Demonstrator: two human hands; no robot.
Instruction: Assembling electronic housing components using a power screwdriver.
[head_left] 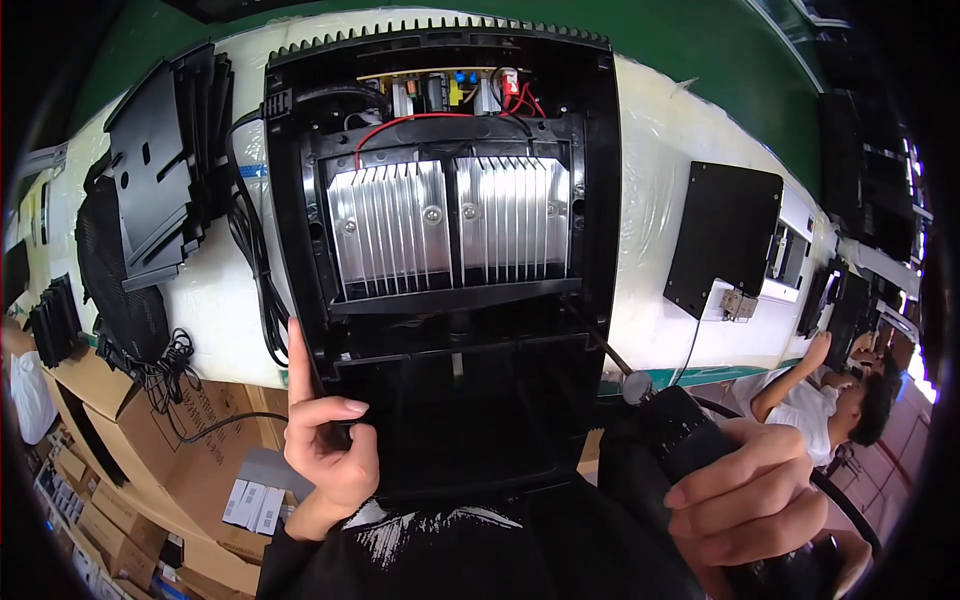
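At lower right, the right hand's [750, 490] fingers wrap a black power screwdriver [682, 430]. The left hand [332, 452], lower left, points its index along the upper-centre black housing [600, 215], other fingers curled, grip unclear

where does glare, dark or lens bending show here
Head view: bright highlights streak the silver heatsinks; head view: detail is lost in the dark lower part of the black housing; head view: the white bench has curved edges, and the picture's corners go black.

Head fisheye: looks down, close above workbench [648, 230].
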